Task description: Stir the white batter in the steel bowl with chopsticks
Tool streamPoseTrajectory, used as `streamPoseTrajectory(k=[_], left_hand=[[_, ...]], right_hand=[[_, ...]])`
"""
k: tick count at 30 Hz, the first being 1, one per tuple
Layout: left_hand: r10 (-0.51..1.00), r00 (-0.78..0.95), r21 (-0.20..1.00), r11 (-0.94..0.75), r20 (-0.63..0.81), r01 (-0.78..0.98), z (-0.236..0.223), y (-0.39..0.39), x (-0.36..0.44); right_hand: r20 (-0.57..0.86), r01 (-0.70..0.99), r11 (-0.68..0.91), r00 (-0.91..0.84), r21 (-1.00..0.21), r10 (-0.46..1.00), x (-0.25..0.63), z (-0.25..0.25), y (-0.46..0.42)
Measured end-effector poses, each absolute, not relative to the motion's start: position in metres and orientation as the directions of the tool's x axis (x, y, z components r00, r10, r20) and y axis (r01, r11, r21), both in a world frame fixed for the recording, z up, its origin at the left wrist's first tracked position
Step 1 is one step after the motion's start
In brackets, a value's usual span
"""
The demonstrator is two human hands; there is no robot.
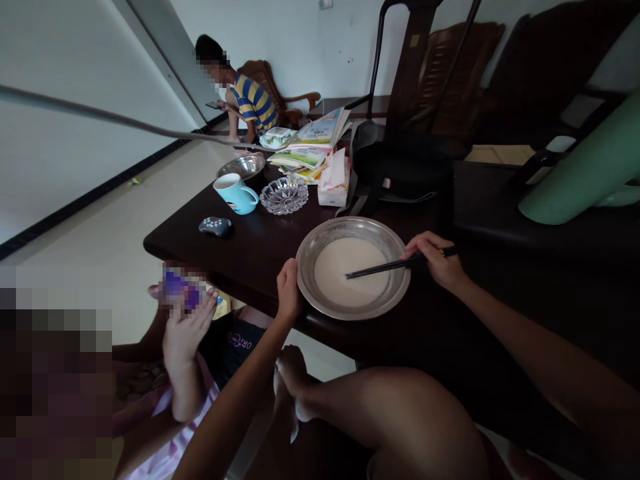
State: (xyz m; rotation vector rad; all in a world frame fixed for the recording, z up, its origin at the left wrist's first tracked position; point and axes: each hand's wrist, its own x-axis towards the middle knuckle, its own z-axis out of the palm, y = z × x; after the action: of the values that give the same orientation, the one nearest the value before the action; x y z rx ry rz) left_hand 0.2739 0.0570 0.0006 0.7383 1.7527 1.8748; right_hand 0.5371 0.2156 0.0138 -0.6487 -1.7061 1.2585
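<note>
A shallow metal bowl (395, 293) holding a pale, smooth batter (350, 270) sits near the front edge of a dark wooden table (250, 250). My left hand (289, 291) grips the bowl's left rim, fingers closed on it. At the bowl's right side, my right hand (437, 261) is closed on a pair of black chopsticks (383, 268) whose tips rest in the batter.
On the table's far part stand a blue mug (236, 193), a glass ashtray (284, 195), a steel bowl (243, 167), a tissue pack (334, 179), books (313, 143), a black bag (400, 167) and a small controller (215, 226). A person beside me at lower left holds something; another sits by the wall.
</note>
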Motion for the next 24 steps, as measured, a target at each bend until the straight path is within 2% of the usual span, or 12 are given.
streamPoseTrajectory(k=[3, 6, 8, 11, 14, 16, 18, 21, 24], left_hand=[[0.662, -0.746, 0.996, -0.080, 0.073, 0.026, 0.0004, 0.0570, 0.2735], [0.664, -0.743, 0.996, -0.079, 0.088, 0.048, 0.0000, 0.0566, 0.2730], [0.666, -0.742, 0.996, -0.073, 0.081, 0.043, 0.0000, 0.0564, 0.2730], [0.660, -0.748, 0.997, -0.066, 0.070, 0.035, 0.0005, 0.0563, 0.2735], [0.653, -0.754, 0.997, -0.064, 0.071, 0.038, 0.0009, 0.0564, 0.2737], [0.656, -0.751, 0.997, -0.064, 0.069, 0.036, 0.0011, 0.0565, 0.2738], [0.659, -0.748, 0.997, -0.066, 0.072, 0.038, 0.0015, 0.0565, 0.2740], [0.659, -0.747, 0.996, -0.082, 0.087, 0.043, 0.0017, 0.0567, 0.2743], [0.667, -0.738, 0.994, -0.095, 0.103, 0.053, 0.0012, 0.0569, 0.2740]], right_hand=[[0.386, -0.026, 0.423, -0.463, -0.906, 0.798, 0.5362, 0.0151, 0.2153], [0.384, -0.127, 0.362, -0.342, -0.923, 0.858, 0.5358, 0.0138, 0.2165], [0.345, -0.193, 0.293, -0.366, -0.937, 0.864, 0.5357, 0.0124, 0.2162], [0.337, -0.132, 0.313, -0.485, -0.940, 0.807, 0.5358, 0.0120, 0.2146], [0.386, -0.101, 0.380, -0.415, -0.920, 0.824, 0.5360, 0.0129, 0.2145], [0.381, -0.164, 0.344, -0.351, -0.924, 0.855, 0.5358, 0.0131, 0.2146], [0.355, -0.204, 0.297, -0.381, -0.933, 0.854, 0.5353, 0.0133, 0.2138], [0.368, -0.121, 0.355, -0.476, -0.927, 0.799, 0.5349, 0.0135, 0.2125], [0.406, -0.086, 0.408, -0.409, -0.909, 0.817, 0.5357, 0.0130, 0.2136]])
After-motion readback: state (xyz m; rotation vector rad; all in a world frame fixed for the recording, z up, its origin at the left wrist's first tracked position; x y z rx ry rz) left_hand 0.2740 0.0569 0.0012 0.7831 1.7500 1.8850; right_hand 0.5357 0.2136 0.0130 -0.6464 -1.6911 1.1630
